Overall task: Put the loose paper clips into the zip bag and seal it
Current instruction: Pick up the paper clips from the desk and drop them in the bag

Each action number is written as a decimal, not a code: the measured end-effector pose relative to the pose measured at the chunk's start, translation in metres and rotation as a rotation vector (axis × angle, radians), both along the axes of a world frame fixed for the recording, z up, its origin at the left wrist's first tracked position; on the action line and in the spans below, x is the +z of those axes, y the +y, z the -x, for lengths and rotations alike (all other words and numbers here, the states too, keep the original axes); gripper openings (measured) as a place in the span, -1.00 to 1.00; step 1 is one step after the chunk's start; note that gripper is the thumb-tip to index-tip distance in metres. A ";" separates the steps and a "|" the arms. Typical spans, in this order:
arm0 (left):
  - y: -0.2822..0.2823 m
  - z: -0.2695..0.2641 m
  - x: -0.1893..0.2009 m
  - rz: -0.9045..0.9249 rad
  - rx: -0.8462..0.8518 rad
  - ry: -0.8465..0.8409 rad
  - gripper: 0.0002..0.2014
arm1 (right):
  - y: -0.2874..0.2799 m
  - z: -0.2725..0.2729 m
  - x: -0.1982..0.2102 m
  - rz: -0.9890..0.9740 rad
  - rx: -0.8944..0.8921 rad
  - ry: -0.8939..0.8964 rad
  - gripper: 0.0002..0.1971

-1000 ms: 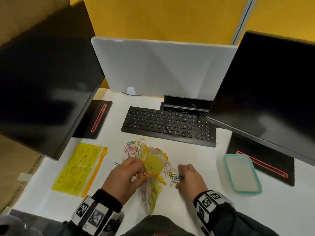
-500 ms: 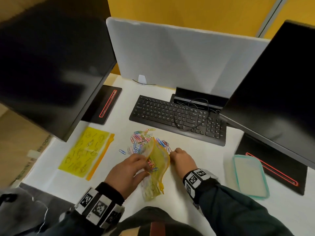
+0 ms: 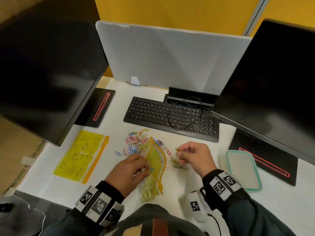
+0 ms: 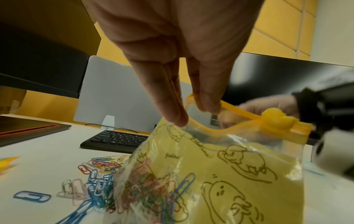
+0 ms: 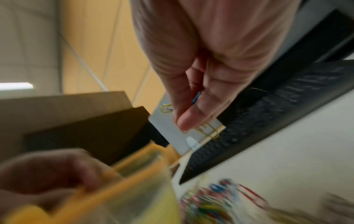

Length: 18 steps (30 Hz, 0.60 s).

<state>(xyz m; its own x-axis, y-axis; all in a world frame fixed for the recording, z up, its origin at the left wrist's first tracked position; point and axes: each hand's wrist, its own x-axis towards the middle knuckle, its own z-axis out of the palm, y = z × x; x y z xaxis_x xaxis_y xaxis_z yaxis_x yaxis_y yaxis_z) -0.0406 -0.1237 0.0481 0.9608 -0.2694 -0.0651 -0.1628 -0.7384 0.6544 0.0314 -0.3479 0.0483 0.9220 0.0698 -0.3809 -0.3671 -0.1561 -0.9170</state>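
A yellow printed zip bag point(image 3: 154, 160) with an orange zip strip stands on the white desk, its mouth held apart. My left hand point(image 3: 131, 167) pinches the near rim of the bag point(image 4: 220, 159), and coloured clips show inside through the plastic. A pile of loose paper clips point(image 3: 136, 140) lies behind the bag, close to the keyboard, and appears as clips point(image 4: 95, 181) beside the bag in the left wrist view. To the right of the bag, my right hand point(image 3: 189, 154) pinches a few paper clips point(image 5: 207, 128) just above the desk. More clips point(image 3: 180, 165) lie under it.
A second yellow zip bag point(image 3: 80, 154) lies flat on the left. A black keyboard point(image 3: 172, 116) with a cable sits behind the clips. Two dark monitors point(image 3: 42, 70) flank the desk. A teal-rimmed lid point(image 3: 243, 169) lies at the right.
My right hand has moved from beside the bag's mouth out to the right and lifted with clips pinched in it. The left hand keeps hold of the bag.
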 end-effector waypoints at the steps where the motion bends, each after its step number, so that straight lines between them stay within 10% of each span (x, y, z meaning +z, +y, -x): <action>1: -0.001 0.000 -0.001 0.011 -0.002 -0.005 -0.64 | 0.006 0.002 0.011 -0.045 0.043 -0.037 -0.84; 9: -0.004 -0.003 -0.003 0.061 0.013 -0.017 -0.74 | 0.037 0.010 0.027 0.145 0.426 -0.162 -0.63; 14: -0.001 -0.001 0.002 0.089 0.044 -0.024 -0.72 | 0.013 0.005 0.011 0.071 0.201 -0.106 -0.53; 18: 0.008 0.007 0.006 0.080 0.049 -0.042 -0.68 | -0.008 0.005 -0.035 0.688 0.321 0.010 -0.51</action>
